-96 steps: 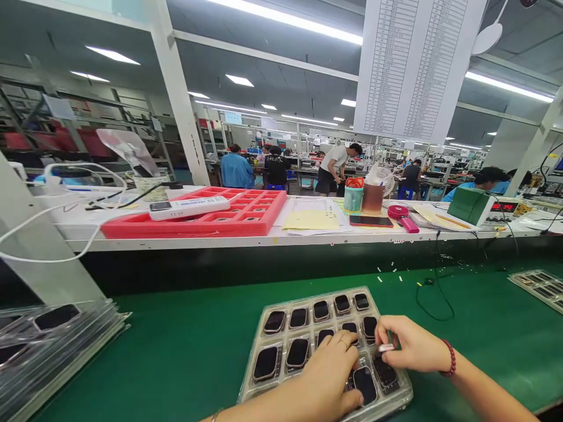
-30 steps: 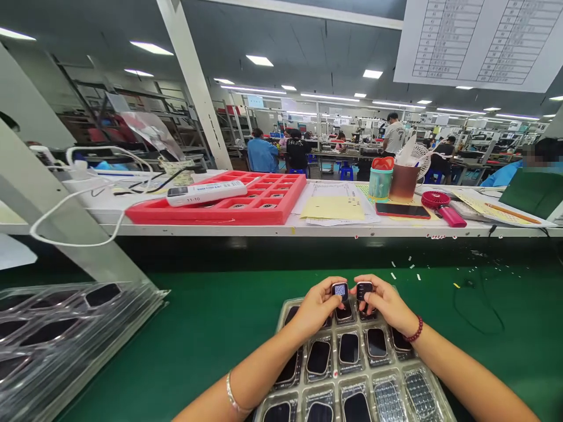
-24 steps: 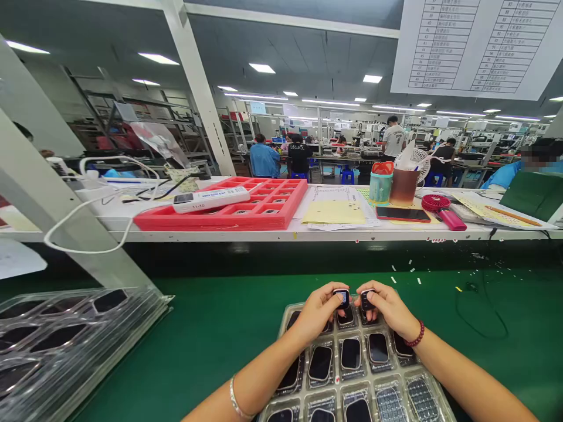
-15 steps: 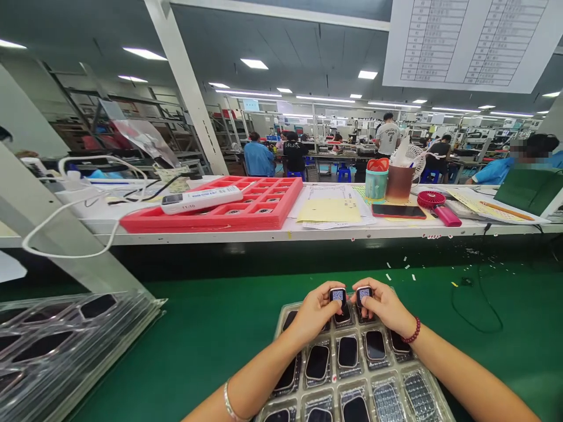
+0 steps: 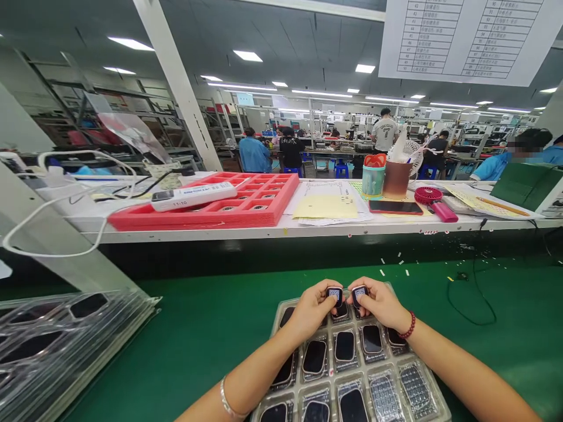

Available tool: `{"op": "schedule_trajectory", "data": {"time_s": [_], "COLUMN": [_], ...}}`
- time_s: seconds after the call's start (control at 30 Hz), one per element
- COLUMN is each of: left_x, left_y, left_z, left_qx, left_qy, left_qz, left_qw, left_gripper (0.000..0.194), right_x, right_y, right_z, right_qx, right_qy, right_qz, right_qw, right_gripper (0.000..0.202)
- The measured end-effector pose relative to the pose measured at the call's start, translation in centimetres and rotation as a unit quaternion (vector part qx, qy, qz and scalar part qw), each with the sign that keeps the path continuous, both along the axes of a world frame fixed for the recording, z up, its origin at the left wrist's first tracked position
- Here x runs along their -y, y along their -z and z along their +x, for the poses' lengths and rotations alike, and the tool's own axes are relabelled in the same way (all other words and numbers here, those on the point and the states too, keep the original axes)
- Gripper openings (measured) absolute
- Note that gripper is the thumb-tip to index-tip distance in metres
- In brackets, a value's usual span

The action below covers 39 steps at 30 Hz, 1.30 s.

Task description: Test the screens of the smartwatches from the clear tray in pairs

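The left hand (image 5: pixel 310 308) pinches a small dark square watch body with a pale coded sticker on its face (image 5: pixel 334 294) between thumb and fingertips, and the right hand (image 5: pixel 382 303) pinches a second small dark watch body with the same kind of sticker (image 5: pixel 359 293); both pieces are tilted up toward the camera, side by side and almost touching, just above the far edge of the clear plastic blister tray of dark watch bodies (image 5: pixel 433 394). A few seconds ago both hands lay flat in the near rows of that tray; over the last second the two pieces have been held raised with hardly any shift, so this reads as a pair lifted out and being looked over rather than set down. The tray rests on a green bench mat (image 5: pixel 197 334), with a stack of clear trays (image 5: pixel 65 340) at the left. Beyond is a white shelf (image 5: pixel 308 231) carrying a red compartment tray (image 5: pixel 229 211), yellow papers (image 5: pixel 325 207) and cups (image 5: pixel 387 176). Other people work at distant benches under strip lights.
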State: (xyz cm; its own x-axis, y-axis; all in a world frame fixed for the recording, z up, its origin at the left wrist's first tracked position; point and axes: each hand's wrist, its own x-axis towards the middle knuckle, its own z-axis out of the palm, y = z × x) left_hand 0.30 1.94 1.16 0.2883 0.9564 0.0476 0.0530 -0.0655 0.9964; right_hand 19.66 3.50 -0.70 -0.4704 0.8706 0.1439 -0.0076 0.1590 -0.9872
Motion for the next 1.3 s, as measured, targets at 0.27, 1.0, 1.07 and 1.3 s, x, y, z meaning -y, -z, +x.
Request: {"op": "schedule_trajectory", "data": {"time_s": [0.27, 1.0, 1.07, 1.3], "left_x": [0.1, -0.5, -0.6, -0.3], "left_y": [0.1, 2.0, 2.3, 1.4], "left_z": [0.0, -0.2, -0.3, -0.2], "left_qx": [-0.01, -0.02, -0.037, -0.031], "left_qy": [0.007, 0.016, -0.006, -0.007], "left_qz": [0.011, 0.059, 0.077, 0.048], "left_qw": [1.0, 0.998, 0.996, 0.998], "left_gripper": [0.022, 0.026, 0.03, 0.022], "right_x": [0.1, -0.1, 0.0, -0.2], "right_y": [-0.1, 0.3, 0.4, 0.3], "right_z": [0.0, 0.0, -0.1, 0.0], "right_qx": [0.014, 0.01, 0.004, -0.001], "right_qy": [0.001, 0.009, 0.002, 0.018], "right_qz": [0.006, 0.05, 0.038, 0.01], "right_qw": [1.0, 0.999, 0.999, 1.0], "right_gripper": [0.021, 0.03, 0.039, 0.028]}}
